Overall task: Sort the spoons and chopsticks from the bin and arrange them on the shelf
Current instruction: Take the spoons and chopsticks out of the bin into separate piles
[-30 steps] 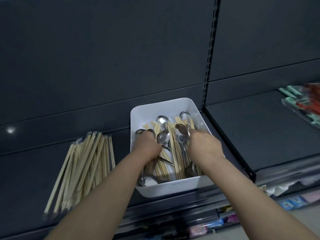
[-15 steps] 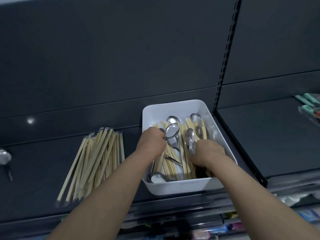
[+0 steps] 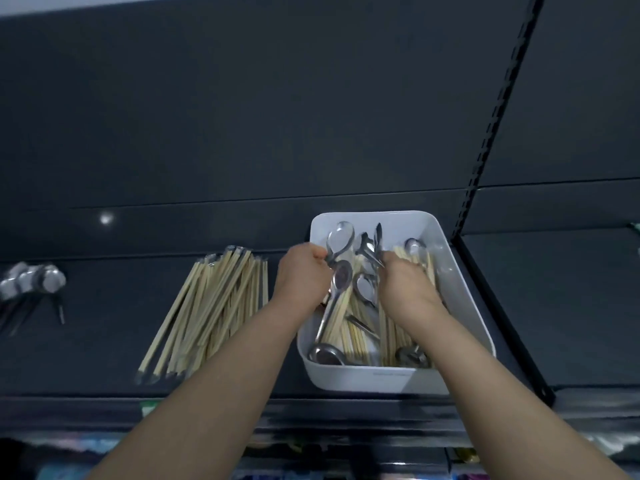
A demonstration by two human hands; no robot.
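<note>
Both hands have slid toward the far end of the white bin point(image 3: 467, 306), and one spoon has come up out of the tangle. Nearest the viewer, a steel spoon point(image 3: 323, 353) is lying against the bin's front wall among loose chopsticks point(image 3: 349, 334), both waiting to be sorted. Just beyond, the left hand point(image 3: 304, 278) is curling its fingers round the handle of the raised spoon point(image 3: 341, 237), lifting its bowl clear of the sticks. The right hand point(image 3: 405, 285) is closing, fingers bent, on a few steel handles point(image 3: 372, 251) standing up between the two hands; its fingertips are hidden behind the knuckles. It appears to be gathering metal only and leaving the wood behind. Left of the bin on the dark shelf point(image 3: 104, 341), the chopstick pile point(image 3: 207, 306) is lying fanned. Further left, the spoon pile point(image 3: 31, 282) is sitting well apart, so each kind is getting its own place.
</note>
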